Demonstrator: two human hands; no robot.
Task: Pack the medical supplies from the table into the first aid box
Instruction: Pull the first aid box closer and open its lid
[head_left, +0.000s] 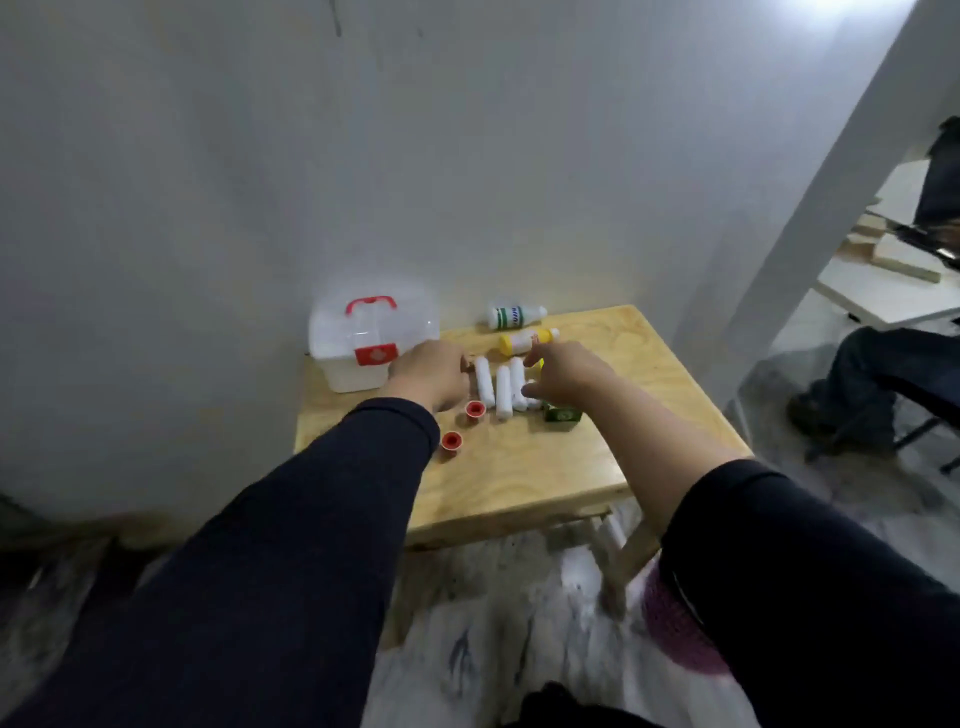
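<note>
A translucent white first aid box (363, 345) with a red handle and red label stands shut at the back left of a small wooden table (519, 467). Three white bandage rolls (501, 389) lie side by side in the middle. My left hand (428, 376) hovers just left of them, fingers curled, holding nothing that I can see. My right hand (566, 371) reaches over their right end, fingers spread. Behind lie a white bottle (514, 316) and a yellow-capped bottle (527, 340). Two red tape rolls (475, 409) (451, 442) and a green box (561, 414) sit nearer me.
The table stands against a grey wall. A white post (810, 208) rises to the right. Another person's legs (872, 384) and a chair are on the far right. The floor below is pale and mottled.
</note>
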